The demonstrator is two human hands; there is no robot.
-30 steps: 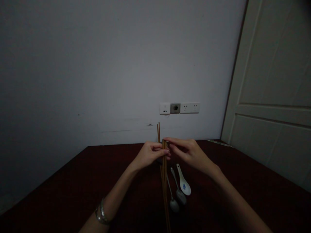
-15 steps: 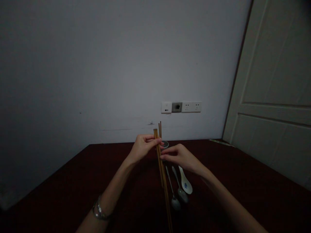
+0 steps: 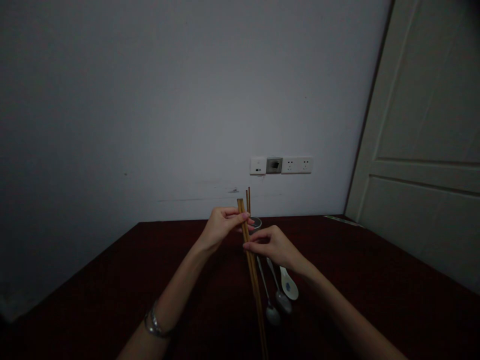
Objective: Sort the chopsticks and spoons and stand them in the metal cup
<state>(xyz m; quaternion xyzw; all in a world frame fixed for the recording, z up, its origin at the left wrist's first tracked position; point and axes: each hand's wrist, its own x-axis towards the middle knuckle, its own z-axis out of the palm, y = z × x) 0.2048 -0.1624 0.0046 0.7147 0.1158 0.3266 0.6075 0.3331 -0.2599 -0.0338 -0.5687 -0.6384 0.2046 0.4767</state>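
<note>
My left hand (image 3: 227,225) pinches a few wooden chopsticks (image 3: 252,272) close to their far ends. Lower along the same chopsticks, the thumb and fingers of my right hand (image 3: 272,245) are closed on them. The sticks slant from the hands down toward the front edge of the view. Behind my left hand stands a round container (image 3: 256,223), mostly hidden, with two thin chopsticks (image 3: 248,200) rising by it; whether they stand inside it I cannot tell.
Right of the chopsticks lie two metal spoons, a long-handled one (image 3: 273,315) and a wider one (image 3: 284,302), and a white soup spoon (image 3: 289,286) with a blue mark. The dark red table (image 3: 168,280) meets a wall with sockets (image 3: 296,165). A pale door (image 3: 420,150) is at right.
My right hand has moved slightly left and closed on the chopsticks. The held sticks now lie closer together. My left hand keeps its place.
</note>
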